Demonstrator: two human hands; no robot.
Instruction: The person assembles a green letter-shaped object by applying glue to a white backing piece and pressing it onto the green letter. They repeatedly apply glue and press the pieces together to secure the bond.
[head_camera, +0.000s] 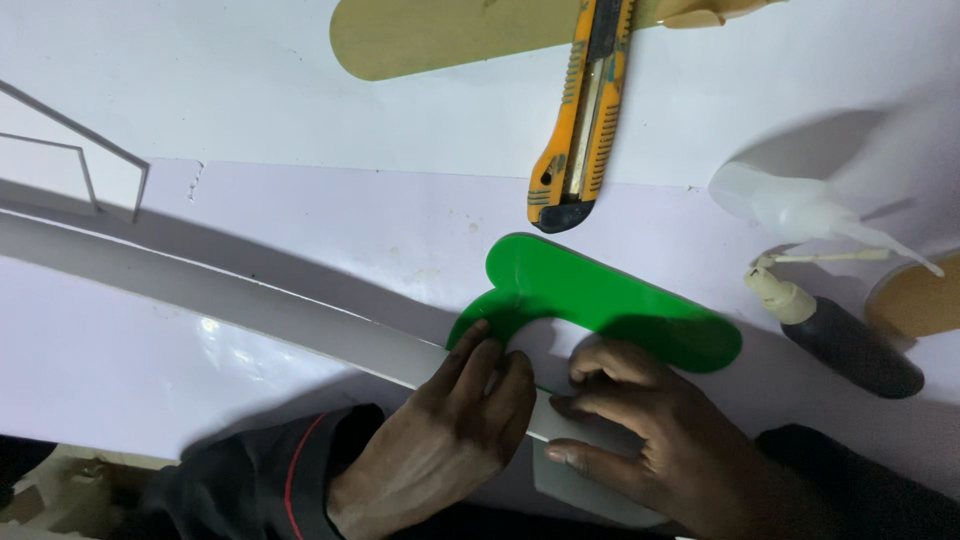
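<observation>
A long curved white strip (250, 300) stands on edge across a white board (330, 215), running from the far left down to my hands. My left hand (450, 440) pinches the strip's near end where it meets a flat green curved template (610, 300). My right hand (650, 440) presses its fingertips on the white strip end just below the green template. Both wrists wear dark sleeves.
An orange utility knife (580, 110) lies at the top centre over a tan oval cut-out (430, 40). A white squeeze bottle (800, 205) and a dark glue bottle (840, 340) with a cream nozzle lie at the right. A thin white frame model (90, 165) stands at the left.
</observation>
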